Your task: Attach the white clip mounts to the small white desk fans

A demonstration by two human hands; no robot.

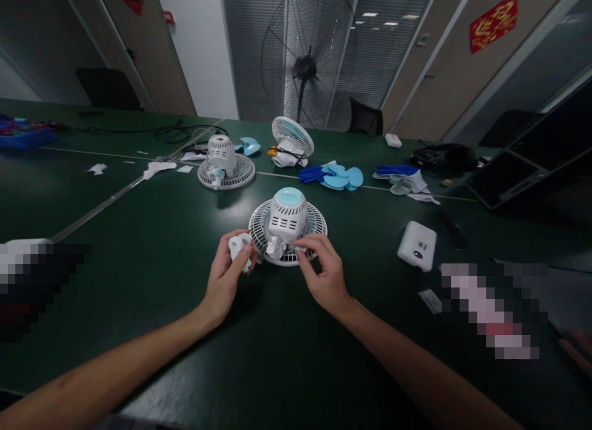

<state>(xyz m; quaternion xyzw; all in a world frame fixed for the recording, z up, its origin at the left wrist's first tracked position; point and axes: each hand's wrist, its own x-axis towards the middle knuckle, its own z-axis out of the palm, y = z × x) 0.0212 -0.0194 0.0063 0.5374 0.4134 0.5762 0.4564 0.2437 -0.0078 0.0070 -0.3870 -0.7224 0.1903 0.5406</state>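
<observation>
There's the fan (287, 220) face-down, left hand (225, 281) clenched round a small white part (238, 247), right hand (325, 277) pinching the fan's neck, so those 2 pieces look not yet joined.

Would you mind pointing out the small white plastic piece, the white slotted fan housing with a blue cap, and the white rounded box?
small white plastic piece (237, 245): head view, its upper face.
white slotted fan housing (287, 219): head view, slotted side wall.
white rounded box (416, 245): head view, top face.

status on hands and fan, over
Left hand holds small white part. Right hand fingertips on fan grille. It lies grille-down on table. Nothing in the way.
</observation>
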